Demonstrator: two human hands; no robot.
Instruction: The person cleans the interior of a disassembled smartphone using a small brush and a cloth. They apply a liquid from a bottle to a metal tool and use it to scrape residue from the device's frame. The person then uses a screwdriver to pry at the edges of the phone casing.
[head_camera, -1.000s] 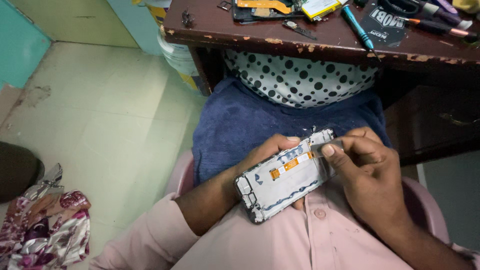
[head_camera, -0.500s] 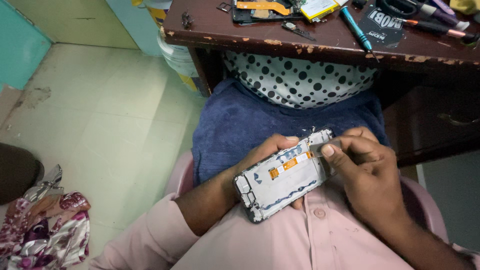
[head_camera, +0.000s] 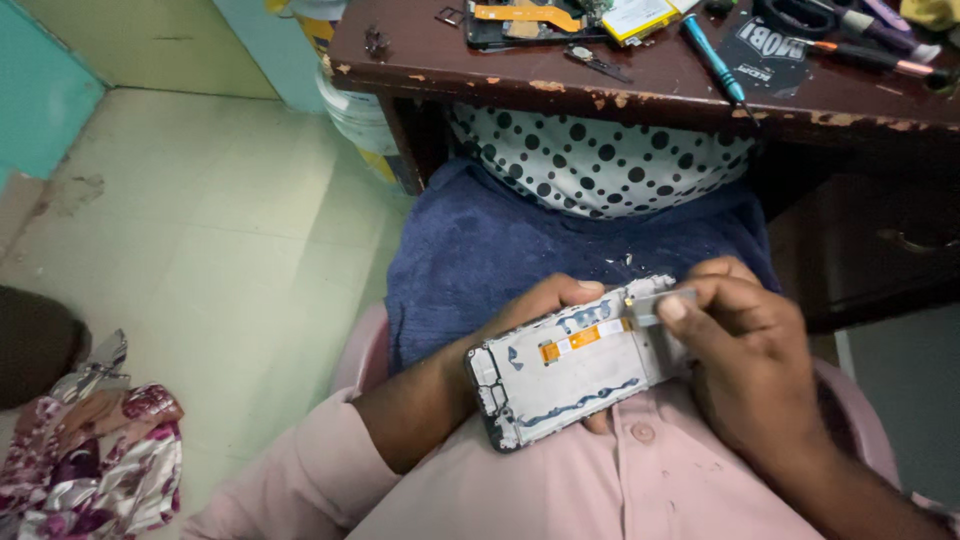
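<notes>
The left hand (head_camera: 545, 305) is cupping an opened phone frame (head_camera: 570, 365) from beneath, fingers curled around it. The right hand (head_camera: 745, 360), closed, is pinching a thin metal tool (head_camera: 662, 301) against the frame's upper corner.

Soft, even indoor light, medium bright, no hard shadows. Pale floor (head_camera: 200, 230) at left is the brightest area, slightly washed. Deep shadow under the wooden desk (head_camera: 620, 90) at far right; the drawer zone there is nearly black. Mild sheen on the desk top, no strong glare. The opened phone frame (head_camera: 575, 365) at centre is sharp enough to read its parts; hands slightly soft. Wide-angle stretch at edges, floral cloth (head_camera: 90, 460) near left smeared and soft. Some grain in dark areas.
</notes>
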